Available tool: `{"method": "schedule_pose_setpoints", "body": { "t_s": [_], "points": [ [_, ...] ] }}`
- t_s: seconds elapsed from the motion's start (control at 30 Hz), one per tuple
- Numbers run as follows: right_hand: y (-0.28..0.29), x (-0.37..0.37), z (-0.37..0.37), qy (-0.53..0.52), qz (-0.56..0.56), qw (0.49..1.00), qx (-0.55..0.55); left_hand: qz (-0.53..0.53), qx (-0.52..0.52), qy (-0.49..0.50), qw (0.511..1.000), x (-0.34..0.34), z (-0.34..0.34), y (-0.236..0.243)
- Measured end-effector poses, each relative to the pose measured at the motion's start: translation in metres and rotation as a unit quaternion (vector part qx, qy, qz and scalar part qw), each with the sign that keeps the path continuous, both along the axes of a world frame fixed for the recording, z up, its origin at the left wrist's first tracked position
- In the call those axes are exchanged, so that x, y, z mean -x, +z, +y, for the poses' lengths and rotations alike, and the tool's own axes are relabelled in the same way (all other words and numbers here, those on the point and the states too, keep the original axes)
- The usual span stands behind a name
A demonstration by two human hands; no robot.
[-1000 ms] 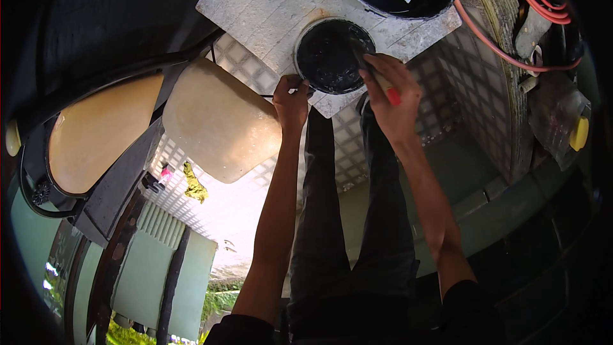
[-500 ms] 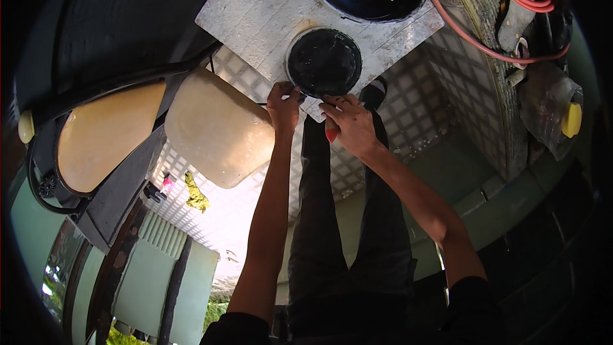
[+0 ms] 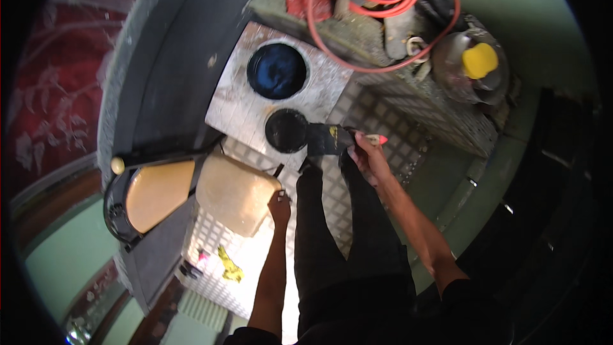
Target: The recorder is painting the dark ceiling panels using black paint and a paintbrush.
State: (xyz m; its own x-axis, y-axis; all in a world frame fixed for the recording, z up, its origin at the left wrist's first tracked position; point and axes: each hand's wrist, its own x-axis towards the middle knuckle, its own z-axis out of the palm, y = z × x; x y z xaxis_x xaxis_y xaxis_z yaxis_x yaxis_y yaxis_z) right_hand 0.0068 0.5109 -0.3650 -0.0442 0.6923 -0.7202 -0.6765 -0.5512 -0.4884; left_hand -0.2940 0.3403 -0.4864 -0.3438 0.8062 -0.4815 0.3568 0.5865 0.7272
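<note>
My right hand [image 3: 366,156] grips a wide paintbrush [image 3: 327,140] with black bristles and a pink handle end. Its bristles sit just right of a small round can [image 3: 286,130] of black paint. The can stands on a paint-stained white board [image 3: 237,105], beside a larger bucket [image 3: 276,71] of dark blue liquid. My left hand [image 3: 279,207] hangs lower, its fingers resting on the edge of a tan seat cushion [image 3: 231,193]. My dark-trousered legs [image 3: 345,243] stand on a metal grid floor.
A second tan cushion [image 3: 156,185] sits in a black frame at left. A coiled orange hose [image 3: 377,0] lies at the top on a mesh platform. A grey jug with a yellow cap [image 3: 479,61] stands at the upper right. A dark curved panel [image 3: 169,57] borders the board.
My left hand has left the small can and dropped to the seat cushion. My right hand has drawn the brush out to the can's right side. The view has swung.
</note>
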Motion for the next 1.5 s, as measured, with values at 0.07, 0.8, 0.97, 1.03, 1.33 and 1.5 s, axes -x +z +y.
{"method": "schedule_pose_setpoints", "body": {
  "t_s": [0.07,0.8,0.97,1.03,1.33,1.5],
  "points": [
    [0.047,-0.028,-0.01,-0.054,0.039,0.998,0.023,0.044,0.026,-0.024,0.998,0.006,-0.026,0.021],
    [0.184,-0.062,-0.266,-0.515,0.135,0.841,-0.102,-0.068,0.027,-0.206,0.976,0.029,0.097,0.104],
    [0.2,-0.083,-0.302,-0.565,0.073,0.819,-0.069,-0.042,-0.097,-0.383,0.918,-0.088,0.125,0.158],
    [0.188,-0.099,-0.321,-0.601,0.053,0.795,-0.055,0.05,-0.21,-0.494,0.842,-0.153,0.128,0.213],
    [0.212,-0.18,-0.326,-0.653,-0.029,0.752,-0.077,-0.107,-0.339,-0.602,0.715,-0.381,0.09,0.4],
    [0.231,-0.22,-0.311,-0.717,-0.1,0.684,-0.088,-0.125,-0.41,-0.658,0.618,-0.447,0.049,0.455]
  ]
}}
